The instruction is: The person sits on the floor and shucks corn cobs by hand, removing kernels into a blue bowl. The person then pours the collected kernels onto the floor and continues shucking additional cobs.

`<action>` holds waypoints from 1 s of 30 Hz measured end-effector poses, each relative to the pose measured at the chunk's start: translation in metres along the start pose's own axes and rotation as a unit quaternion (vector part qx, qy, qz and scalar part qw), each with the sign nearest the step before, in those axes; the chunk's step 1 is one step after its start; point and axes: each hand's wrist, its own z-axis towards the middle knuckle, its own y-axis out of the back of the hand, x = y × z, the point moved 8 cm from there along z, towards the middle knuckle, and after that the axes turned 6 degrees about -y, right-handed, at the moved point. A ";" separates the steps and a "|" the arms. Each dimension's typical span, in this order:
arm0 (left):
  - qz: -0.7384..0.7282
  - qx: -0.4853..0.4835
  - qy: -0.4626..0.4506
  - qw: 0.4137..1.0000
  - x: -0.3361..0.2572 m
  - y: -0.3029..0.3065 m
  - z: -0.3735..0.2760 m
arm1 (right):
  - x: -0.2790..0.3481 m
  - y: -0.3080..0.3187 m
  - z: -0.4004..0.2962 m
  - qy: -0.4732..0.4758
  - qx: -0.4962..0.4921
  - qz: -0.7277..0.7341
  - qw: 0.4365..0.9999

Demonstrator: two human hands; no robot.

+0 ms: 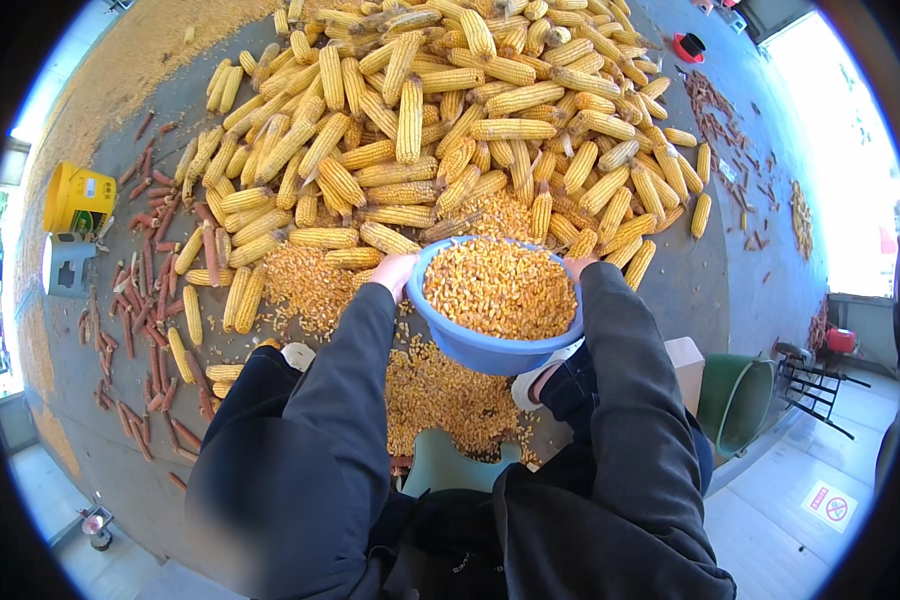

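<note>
A blue plastic basin (487,358) full of loose corn kernels (501,289) is held up in front of me, above the floor. My left hand (396,274) grips its left rim. On the opposite side my right hand (579,265) has hold of the rim, its fingers mostly hidden. Below the basin, between my shoes, spreads a layer of shelled kernels (450,401). Beyond it rises a large heap of yellow corn cobs (435,127), with more kernels (307,281) scattered at its near left foot.
Bare red cobs (154,300) litter the floor on the left, near a yellow bucket (81,196) and a grey-blue plastic stool (69,264). A green bin (735,401) and a metal-framed cart (814,386) stand right. A green seat (454,465) is beneath me.
</note>
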 end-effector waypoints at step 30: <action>-0.097 -0.081 0.043 0.991 0.162 0.248 -0.029 | 0.212 -0.127 -0.066 0.112 0.016 -0.125 0.986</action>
